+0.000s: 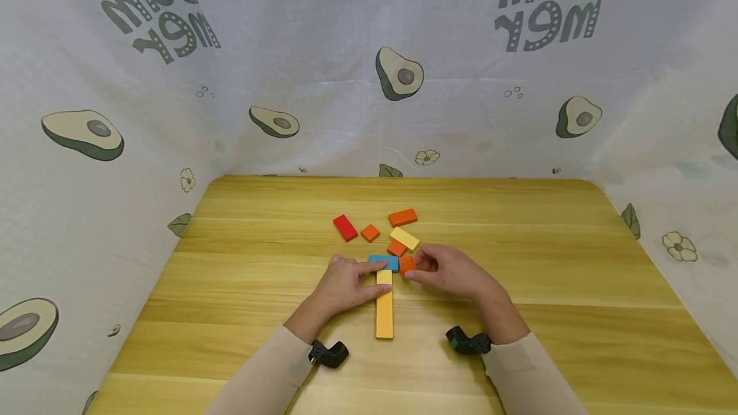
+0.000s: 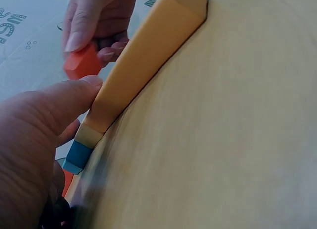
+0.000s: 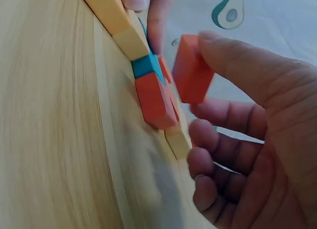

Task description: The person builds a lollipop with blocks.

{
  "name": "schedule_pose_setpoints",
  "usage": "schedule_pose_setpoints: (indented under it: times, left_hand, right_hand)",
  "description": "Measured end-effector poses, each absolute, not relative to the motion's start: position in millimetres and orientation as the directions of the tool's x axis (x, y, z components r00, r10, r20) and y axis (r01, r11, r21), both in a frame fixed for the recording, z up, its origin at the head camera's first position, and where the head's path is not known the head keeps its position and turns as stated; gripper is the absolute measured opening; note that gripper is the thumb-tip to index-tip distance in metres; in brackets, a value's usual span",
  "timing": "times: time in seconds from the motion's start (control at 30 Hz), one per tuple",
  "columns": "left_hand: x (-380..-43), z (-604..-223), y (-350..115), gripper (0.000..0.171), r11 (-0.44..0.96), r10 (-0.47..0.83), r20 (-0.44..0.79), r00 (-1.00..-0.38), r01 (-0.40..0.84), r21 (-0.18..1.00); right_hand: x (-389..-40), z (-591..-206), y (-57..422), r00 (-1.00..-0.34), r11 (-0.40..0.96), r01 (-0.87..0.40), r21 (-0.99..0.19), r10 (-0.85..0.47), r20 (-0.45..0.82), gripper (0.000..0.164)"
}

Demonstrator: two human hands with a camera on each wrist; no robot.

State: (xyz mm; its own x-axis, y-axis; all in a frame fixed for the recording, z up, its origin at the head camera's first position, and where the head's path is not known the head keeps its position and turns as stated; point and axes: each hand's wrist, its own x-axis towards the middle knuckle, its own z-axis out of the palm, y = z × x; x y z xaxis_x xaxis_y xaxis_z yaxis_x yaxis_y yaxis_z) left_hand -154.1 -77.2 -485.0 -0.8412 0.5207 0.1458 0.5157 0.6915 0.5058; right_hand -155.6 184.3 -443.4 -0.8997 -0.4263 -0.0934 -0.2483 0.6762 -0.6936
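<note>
Avocado-print cloth (image 1: 323, 82) hangs beyond the far edge of the desk (image 1: 242, 274). From the left, my feed shows a red block (image 1: 344, 228) toward that edge; then the left hand (image 1: 344, 283), thumb and forefinger spread, touching a yellow column (image 1: 384, 320) and a blue block (image 1: 393, 262), the column pointing at the near edge. Rightmost, the right hand (image 1: 455, 270) pinches an orange block (image 3: 194, 73), seemingly lifted, though my head view shows this poorly.

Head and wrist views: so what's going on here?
A person's right hand pinches an orange block, held clear of the wood-grain table. The left hand touches the blue block and the yellow length running from it toward the person. Farther back lie a red block, a pale yellow block and other orange blocks.
</note>
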Motion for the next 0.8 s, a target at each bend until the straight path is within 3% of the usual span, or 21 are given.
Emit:
schedule_pose_setpoints:
  times: [0.57,0.8]
  left_hand:
    - [-153,-484,-78,0.054,0.711,0.517,0.137,-0.845,0.513,0.481]
    - [-154,-485,-77,0.053,0.716,0.514,0.133,-0.847,0.51,0.478]
  right_hand:
    - [-180,-445,127,-0.959,0.804,-0.278,-0.526,-0.26,0.111,0.034]
    - [-188,-451,111,-0.968,0.862,-0.247,-0.442,-0.239,0.075,0.036]
